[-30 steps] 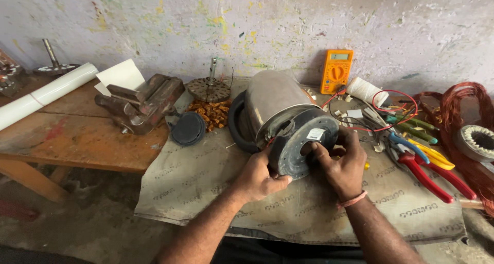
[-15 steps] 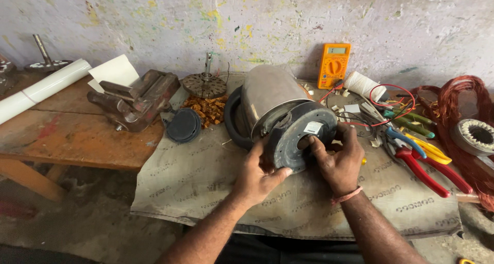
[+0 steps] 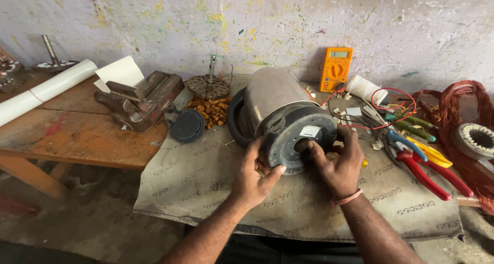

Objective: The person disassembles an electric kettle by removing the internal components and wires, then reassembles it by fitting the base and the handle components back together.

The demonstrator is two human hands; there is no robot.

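Observation:
A grey metal motor housing [image 3: 280, 110] lies on its side on a sack-cloth mat [image 3: 206, 181], its dark round end plate [image 3: 298, 140] facing me. My left hand [image 3: 256, 176] grips the lower left rim of that end plate. My right hand [image 3: 337, 164] holds the plate's right side, with the thumb at its centre hole. A black ring [image 3: 235, 117] sits around the housing's back end.
A rusty bench vise [image 3: 139, 99] and a black round cap [image 3: 188, 125] lie to the left. At the right are an orange multimeter [image 3: 335, 68], pliers with coloured handles [image 3: 419, 158], red wires, copper wire coils [image 3: 468, 115] and a stator core [image 3: 476, 139]. White rolled paper [image 3: 46, 89] lies on the wooden table.
The view has drifted slightly. Both hands stay on the end plate; my right thumb has moved toward the plate's centre hole.

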